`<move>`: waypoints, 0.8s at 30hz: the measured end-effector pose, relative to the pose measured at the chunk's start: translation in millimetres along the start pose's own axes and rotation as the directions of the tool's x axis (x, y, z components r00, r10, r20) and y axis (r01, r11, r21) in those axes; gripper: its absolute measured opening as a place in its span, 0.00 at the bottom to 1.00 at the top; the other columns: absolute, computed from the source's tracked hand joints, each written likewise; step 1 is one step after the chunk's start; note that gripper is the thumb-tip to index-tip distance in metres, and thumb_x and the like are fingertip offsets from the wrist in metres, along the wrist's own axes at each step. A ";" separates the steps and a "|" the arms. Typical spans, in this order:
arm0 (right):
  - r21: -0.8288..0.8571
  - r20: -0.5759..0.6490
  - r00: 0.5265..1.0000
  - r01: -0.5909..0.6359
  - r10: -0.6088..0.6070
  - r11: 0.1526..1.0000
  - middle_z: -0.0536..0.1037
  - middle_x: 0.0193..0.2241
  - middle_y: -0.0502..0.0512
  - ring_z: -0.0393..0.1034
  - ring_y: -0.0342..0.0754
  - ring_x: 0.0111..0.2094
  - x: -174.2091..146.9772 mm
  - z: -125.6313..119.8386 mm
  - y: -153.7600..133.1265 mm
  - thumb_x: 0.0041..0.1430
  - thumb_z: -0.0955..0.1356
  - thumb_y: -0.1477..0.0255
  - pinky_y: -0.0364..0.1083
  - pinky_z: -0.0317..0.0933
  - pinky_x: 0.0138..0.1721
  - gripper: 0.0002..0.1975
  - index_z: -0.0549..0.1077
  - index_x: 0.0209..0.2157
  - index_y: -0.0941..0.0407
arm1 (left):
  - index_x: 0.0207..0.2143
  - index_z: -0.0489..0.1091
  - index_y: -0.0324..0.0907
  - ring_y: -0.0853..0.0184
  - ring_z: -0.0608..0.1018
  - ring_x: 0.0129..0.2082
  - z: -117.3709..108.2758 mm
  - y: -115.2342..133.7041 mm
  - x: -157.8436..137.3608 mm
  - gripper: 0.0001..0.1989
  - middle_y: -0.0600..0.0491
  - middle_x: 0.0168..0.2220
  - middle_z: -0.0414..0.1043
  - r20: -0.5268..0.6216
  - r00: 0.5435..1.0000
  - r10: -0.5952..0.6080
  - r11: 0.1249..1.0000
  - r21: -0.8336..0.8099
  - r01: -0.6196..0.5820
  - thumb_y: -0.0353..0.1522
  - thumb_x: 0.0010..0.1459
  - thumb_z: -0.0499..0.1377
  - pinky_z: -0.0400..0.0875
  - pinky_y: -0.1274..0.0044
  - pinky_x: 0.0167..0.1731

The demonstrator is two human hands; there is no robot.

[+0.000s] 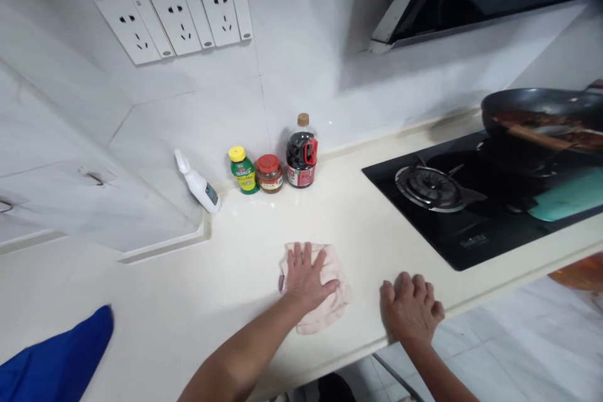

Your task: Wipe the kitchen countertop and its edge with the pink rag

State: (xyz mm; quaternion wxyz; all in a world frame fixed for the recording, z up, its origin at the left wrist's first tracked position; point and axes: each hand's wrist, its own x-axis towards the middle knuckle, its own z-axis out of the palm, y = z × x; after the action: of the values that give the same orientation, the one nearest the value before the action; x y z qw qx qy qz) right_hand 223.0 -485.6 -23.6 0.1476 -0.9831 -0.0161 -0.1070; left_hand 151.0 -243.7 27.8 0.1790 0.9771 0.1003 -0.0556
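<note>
My left hand [304,281] lies flat with spread fingers on a folded pale pink cloth [332,317], pressing it against the white countertop [221,320]. The cloth shows on both sides of the hand, and a small dark tag sticks out at its left edge. To the right, my right hand [411,309] rests on the front edge of the counter. Its fingers are slightly bent and apart, with nothing seen in them.
Along the wall stand a white spray bottle [200,185], a green bottle with yellow cap [244,171], a red-lidded jar [270,174] and a dark sauce bottle [302,154]. At right are a gas stove [431,187] and a wok [532,107]. Blue fabric [61,358] lies lower left.
</note>
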 end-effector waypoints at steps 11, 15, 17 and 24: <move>0.154 0.114 0.970 0.197 -0.216 0.968 0.48 0.71 0.66 0.40 0.69 0.70 2.1 -8.9 -9.3 0.67 0.55 0.55 0.71 0.49 0.62 0.32 0.64 0.65 0.55 | 0.65 0.65 0.46 0.54 0.58 0.72 10.2 -33.6 -46.9 0.24 0.44 0.71 0.58 -0.257 0.957 0.135 0.991 0.053 -0.126 0.37 0.68 0.53 0.55 0.54 0.68; 0.243 0.242 0.684 0.645 -0.689 0.725 0.46 0.72 0.56 0.35 0.66 0.72 -3.7 -8.7 -80.7 0.68 0.63 0.64 0.70 0.43 0.66 0.30 0.58 0.70 0.44 | 0.65 0.65 0.46 0.54 0.58 0.72 5.2 -97.8 -125.6 0.24 0.45 0.70 0.61 -0.423 0.899 -0.111 0.974 0.135 0.183 0.35 0.69 0.50 0.55 0.57 0.68; 0.297 0.345 0.499 0.745 -0.795 0.597 0.49 0.72 0.55 0.39 0.69 0.71 -8.7 1.6 -112.2 0.66 0.67 0.66 0.72 0.41 0.65 0.32 0.58 0.69 0.40 | 0.64 0.67 0.46 0.52 0.58 0.72 1.5 -125.2 -159.9 0.24 0.44 0.70 0.61 -0.467 0.850 -0.243 0.931 0.134 0.340 0.37 0.69 0.48 0.56 0.56 0.67; 0.349 0.331 0.363 0.811 -0.871 0.470 0.49 0.72 0.54 0.47 0.70 0.68 -22.2 18.8 -97.6 0.63 0.70 0.68 0.68 0.49 0.62 0.35 0.59 0.69 0.40 | 0.63 0.67 0.42 0.53 0.56 0.72 3.4 -162.4 -203.9 0.27 0.40 0.71 0.57 -0.481 0.741 -0.468 0.793 0.141 0.593 0.41 0.68 0.45 0.55 0.57 0.66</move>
State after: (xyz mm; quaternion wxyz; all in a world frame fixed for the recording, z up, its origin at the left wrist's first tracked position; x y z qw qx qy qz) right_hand 199.0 -386.8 -17.9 0.1249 -0.8173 -0.5577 0.0737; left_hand -82.9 -132.1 -0.9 -0.0133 0.9097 0.4043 0.0938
